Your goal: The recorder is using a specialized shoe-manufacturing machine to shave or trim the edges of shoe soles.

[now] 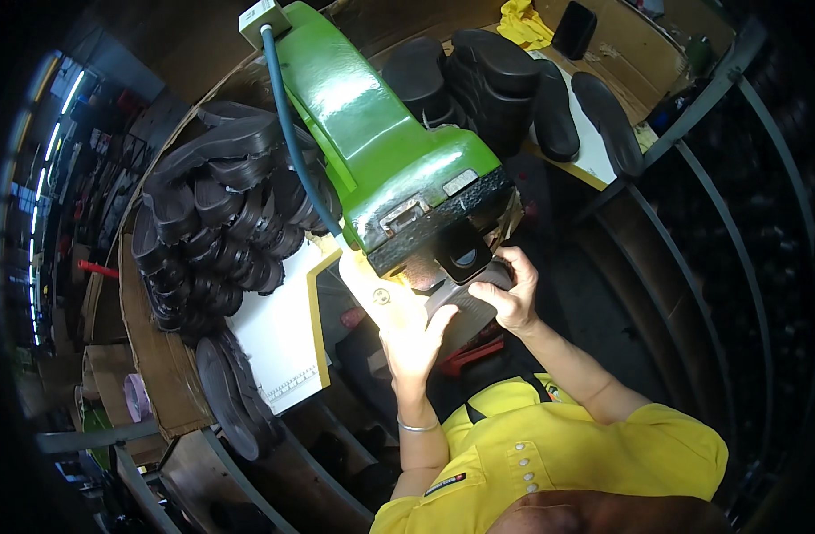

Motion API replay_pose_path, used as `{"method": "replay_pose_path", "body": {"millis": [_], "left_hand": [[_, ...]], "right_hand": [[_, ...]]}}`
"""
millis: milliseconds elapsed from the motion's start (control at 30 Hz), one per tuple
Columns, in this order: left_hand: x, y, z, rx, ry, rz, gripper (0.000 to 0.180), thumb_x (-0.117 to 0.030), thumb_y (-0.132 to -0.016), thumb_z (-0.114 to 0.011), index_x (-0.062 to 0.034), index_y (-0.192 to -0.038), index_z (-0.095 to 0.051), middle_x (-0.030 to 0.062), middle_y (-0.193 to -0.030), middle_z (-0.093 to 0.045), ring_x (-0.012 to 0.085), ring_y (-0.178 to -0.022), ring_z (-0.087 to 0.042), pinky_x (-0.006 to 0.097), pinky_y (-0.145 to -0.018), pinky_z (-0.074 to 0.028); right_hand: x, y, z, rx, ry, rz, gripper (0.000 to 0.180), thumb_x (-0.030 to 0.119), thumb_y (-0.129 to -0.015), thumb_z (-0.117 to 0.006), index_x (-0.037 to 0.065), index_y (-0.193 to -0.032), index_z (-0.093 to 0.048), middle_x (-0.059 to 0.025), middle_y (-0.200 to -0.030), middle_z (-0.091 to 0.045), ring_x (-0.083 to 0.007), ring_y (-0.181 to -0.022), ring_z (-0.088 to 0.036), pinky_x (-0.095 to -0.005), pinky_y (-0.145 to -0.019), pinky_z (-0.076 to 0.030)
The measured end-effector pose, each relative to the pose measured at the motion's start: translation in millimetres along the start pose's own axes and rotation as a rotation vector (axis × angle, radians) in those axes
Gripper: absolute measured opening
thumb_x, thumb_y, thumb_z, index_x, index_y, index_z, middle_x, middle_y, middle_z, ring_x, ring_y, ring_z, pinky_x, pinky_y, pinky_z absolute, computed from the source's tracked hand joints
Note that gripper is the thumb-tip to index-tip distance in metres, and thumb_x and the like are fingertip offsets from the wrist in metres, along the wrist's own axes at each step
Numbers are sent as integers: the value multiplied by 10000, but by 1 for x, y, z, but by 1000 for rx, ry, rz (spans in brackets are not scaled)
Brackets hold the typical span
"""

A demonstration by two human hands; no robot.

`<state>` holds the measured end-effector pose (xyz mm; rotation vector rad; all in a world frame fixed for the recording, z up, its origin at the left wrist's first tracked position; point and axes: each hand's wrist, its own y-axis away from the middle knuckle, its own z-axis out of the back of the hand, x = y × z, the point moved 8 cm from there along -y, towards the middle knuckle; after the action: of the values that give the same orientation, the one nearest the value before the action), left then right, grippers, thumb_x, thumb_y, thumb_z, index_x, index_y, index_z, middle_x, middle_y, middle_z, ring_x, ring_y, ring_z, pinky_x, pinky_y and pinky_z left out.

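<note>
A dark grey shoe sole is held in both my hands right under the head of a green machine. My left hand is closed on the sole's left side, thumb up; bright lamp light washes out part of its fingers. On the right side, my right hand grips the sole with the thumb on top and the fingers curled over the edge. The machine's black front part hides the far end of the sole, so I cannot see what touches it there.
Dark soles are heaped on the left, and a few lie below on the white board. Stacked soles stand at the back right, near a yellow cloth. A blue-grey cable runs down the machine. Metal rails bound the right side.
</note>
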<state>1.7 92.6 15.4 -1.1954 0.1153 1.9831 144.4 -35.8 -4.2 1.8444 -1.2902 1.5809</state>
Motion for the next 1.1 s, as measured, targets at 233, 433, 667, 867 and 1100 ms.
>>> {"method": "replay_pose_path", "body": {"millis": [233, 433, 667, 867, 1100], "left_hand": [[-12, -8, 2, -65, -123, -34, 232, -193, -748, -822, -41, -846, -677, 48, -664, -589, 114, -565, -508, 258, -556, -431], [-17, 12, 17, -116, 18, 70, 182, -136, -793, -775, -5, -815, -650, 26, -580, -548, 76, -517, -465, 236, -510, -390], [12, 27, 2, -83, 199, 75, 203, -58, -827, -726, 31, -989, -642, 60, -760, -672, 73, -662, -573, 222, -623, -473], [-15, -6, -34, -53, 134, -15, 170, -127, -797, -774, -18, -880, -672, 13, -674, -616, 57, -567, -484, 220, -542, -420], [-9, 18, -45, -69, 642, 248, 158, -6, -873, -664, 9, -1007, -581, -26, -736, -608, -17, -593, -458, 141, -529, -343]], "right_hand": [[-7, -8, 1, -72, -137, -47, 336, 36, -748, -777, 22, -1011, -567, -65, -934, -664, -130, -848, -629, -285, -786, -504], [-1, -10, -23, 101, 65, -24, 336, 31, -705, -810, 2, -970, -606, -64, -910, -670, -127, -840, -637, -278, -768, -512], [-14, -1, -32, 140, 1, -85, 483, 116, -695, -857, -1, -1049, -550, -89, -996, -645, -148, -950, -619, -296, -862, -499], [-70, 67, 19, 203, -95, -515, 672, 170, -731, -827, -17, -1285, -494, -119, -1197, -603, -195, -1120, -563, -341, -984, -437], [-92, 180, 89, 431, -6, -1012, 510, 70, -699, -797, -52, -1154, -602, -139, -1114, -655, -204, -1014, -626, -335, -914, -483]]}}
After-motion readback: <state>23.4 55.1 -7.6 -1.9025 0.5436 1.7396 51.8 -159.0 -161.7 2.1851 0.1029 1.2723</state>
